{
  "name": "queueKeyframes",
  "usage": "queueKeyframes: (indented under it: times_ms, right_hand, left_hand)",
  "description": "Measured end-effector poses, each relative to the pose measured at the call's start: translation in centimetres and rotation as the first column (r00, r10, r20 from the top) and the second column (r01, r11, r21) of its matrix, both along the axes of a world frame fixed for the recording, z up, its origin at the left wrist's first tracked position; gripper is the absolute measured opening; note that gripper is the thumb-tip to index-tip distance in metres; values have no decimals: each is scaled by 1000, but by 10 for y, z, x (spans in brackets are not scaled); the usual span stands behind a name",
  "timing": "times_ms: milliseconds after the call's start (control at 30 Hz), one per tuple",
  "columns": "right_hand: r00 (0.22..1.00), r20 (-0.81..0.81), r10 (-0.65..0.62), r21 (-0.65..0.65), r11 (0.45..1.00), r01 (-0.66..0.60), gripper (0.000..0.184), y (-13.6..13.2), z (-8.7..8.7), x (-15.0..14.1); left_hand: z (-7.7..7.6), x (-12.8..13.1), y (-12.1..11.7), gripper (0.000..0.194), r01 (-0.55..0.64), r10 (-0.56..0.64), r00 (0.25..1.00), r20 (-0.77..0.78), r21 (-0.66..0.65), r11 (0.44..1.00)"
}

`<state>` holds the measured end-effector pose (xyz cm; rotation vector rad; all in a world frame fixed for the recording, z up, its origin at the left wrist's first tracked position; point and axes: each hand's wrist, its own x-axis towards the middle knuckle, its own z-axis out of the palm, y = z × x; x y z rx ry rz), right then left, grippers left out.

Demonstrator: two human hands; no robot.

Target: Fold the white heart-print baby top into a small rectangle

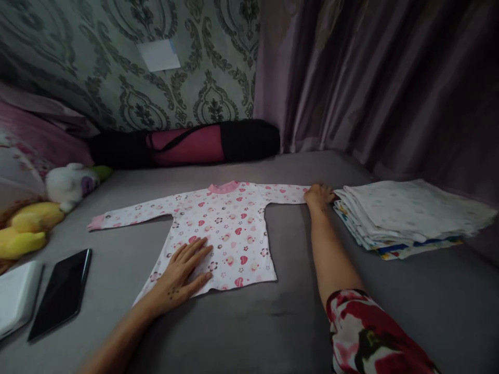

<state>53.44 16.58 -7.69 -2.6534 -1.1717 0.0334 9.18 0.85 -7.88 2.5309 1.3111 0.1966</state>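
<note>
A small white long-sleeved shirt (230,228) with pink hearts and a pink collar lies spread flat on the grey bed (273,322), sleeves stretched out to both sides. My left hand (183,272) rests flat on the shirt's lower left part, fingers spread. My right hand (318,195) reaches far out to the end of the right sleeve, fingers curled down on the cuff, close beside a stack of folded cloths (409,218).
A black phone (62,293) and a white box (15,298) lie at the left. Yellow and white soft toys (47,208) sit near a pink pillow. A rolled black and pink mat (187,143) lies along the patterned wall. Purple curtains hang at the right.
</note>
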Motion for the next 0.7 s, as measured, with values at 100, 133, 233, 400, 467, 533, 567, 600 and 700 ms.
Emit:
queueKeyframes:
  times_ms: [100,133,233,400,467,533,567,600,700]
  right_hand:
    - [999,48,-1,7,1000,0,32,-2,2,-2]
    - [998,58,10,12,1000,-10,30,-3,3,-3]
    - [998,32,61,5,998,-61,28,-5,11,-6]
    - [985,-109,134,-22,990,-137,23,-4,37,-6]
    - [964,-193,184,-8,982,-189,18,-3,49,-8]
    - [917,-317,244,45,969,-243,16,-2,59,-14]
    - [880,-381,284,96,959,-268,15,-2,62,-19]
    - [833,-447,327,156,945,-288,13,-2,66,-24]
    - [643,-631,434,339,900,-275,12,-2,73,-46]
  left_hand:
    - [-8,-3,1,59,3,-4,1000,10,24,1000]
    - [-10,-4,1,59,3,-4,1000,18,37,999]
    - [-14,-6,1,60,1,-3,999,37,55,998]
    - [8,-2,12,53,9,-10,997,75,11,1000]
    - [22,6,23,42,-9,15,991,134,-44,999]
    - [37,19,37,38,-52,83,969,233,-137,989]
    - [43,27,45,39,-95,149,946,288,-193,977]
    - [49,37,53,38,-117,195,918,344,-236,965]
    - [64,73,77,38,-107,325,756,568,-382,918]
